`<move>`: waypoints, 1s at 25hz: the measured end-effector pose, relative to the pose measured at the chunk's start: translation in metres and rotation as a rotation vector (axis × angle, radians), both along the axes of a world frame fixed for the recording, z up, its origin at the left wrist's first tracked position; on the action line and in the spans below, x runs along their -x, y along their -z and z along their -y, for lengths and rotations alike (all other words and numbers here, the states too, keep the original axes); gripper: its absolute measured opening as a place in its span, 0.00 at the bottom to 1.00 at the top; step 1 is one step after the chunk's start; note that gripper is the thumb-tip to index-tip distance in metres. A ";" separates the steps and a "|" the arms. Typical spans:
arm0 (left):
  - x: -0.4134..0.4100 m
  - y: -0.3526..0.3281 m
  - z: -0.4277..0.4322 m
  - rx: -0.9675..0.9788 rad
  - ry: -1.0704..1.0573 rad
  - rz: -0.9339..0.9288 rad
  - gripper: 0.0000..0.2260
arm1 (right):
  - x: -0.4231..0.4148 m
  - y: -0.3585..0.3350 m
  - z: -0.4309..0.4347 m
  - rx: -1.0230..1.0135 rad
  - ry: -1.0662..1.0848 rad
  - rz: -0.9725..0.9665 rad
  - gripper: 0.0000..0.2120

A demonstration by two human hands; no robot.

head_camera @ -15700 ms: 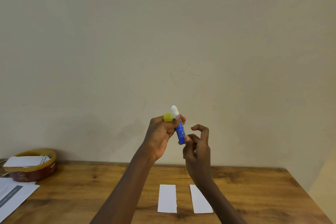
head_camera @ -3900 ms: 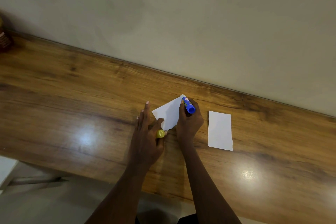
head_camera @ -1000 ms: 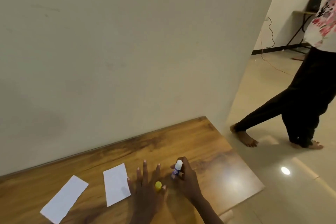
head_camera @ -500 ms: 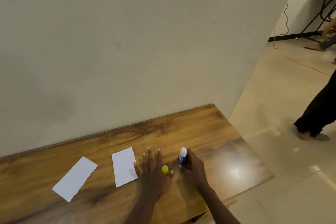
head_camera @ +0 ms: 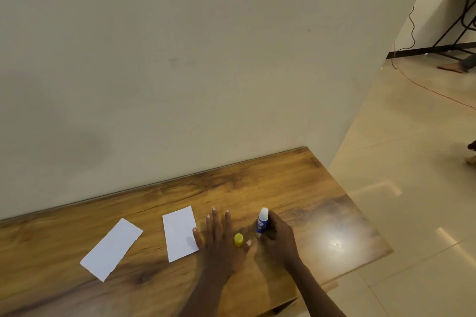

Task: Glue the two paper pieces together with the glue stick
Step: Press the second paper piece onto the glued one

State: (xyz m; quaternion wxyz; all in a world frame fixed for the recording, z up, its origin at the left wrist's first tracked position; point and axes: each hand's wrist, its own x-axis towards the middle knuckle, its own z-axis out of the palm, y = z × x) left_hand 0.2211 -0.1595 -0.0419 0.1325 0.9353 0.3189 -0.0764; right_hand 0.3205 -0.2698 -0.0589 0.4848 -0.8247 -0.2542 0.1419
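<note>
Now the right hand (head_camera: 279, 239) pinches the upright, light, rigid glue stick (head_camera: 262, 224) by its barrel on the table (head_camera: 296, 188), the left hand (head_camera: 221, 242) lies spread, yellow cap (head_camera: 238, 240) between fingers, beside two flimsy papers (head_camera: 179, 233).

Both bare forearms enter from the bottom edge of the frame, right of centre, and angle up toward the lower middle. The left hand (head_camera: 220, 242) lies flat, palm down, fingers spread and pointing toward the top of the frame, with the thumb stretched out to the right. A small yellow plastic cap (head_camera: 238, 239) sits wedged between its thumb and index finger. Just to its right, the right hand (head_camera: 279, 238) is curled, fingers wrapped round the upright blue glue stick with a white tip (head_camera: 262, 221).
</note>
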 end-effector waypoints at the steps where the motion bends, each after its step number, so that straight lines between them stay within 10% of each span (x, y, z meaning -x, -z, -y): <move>1: 0.000 0.000 0.000 0.002 0.000 -0.003 0.39 | 0.000 0.000 0.000 0.006 -0.001 -0.002 0.21; 8: 0.016 0.000 -0.012 -0.026 0.054 0.066 0.48 | 0.005 -0.016 0.008 -0.130 0.010 -0.131 0.28; 12: 0.061 -0.007 -0.049 -0.028 -0.005 0.267 0.47 | 0.045 -0.039 0.017 -0.278 0.509 0.071 0.24; 15: 0.101 -0.014 -0.069 -0.074 -0.107 0.441 0.30 | 0.090 -0.055 -0.015 -0.189 0.445 0.413 0.22; 18: 0.123 -0.013 -0.074 -0.159 -0.138 0.466 0.14 | 0.121 -0.058 -0.071 -0.089 0.105 0.284 0.16; 25: 0.132 -0.008 -0.072 0.039 0.000 0.201 0.19 | 0.130 -0.030 -0.131 0.477 0.101 0.018 0.28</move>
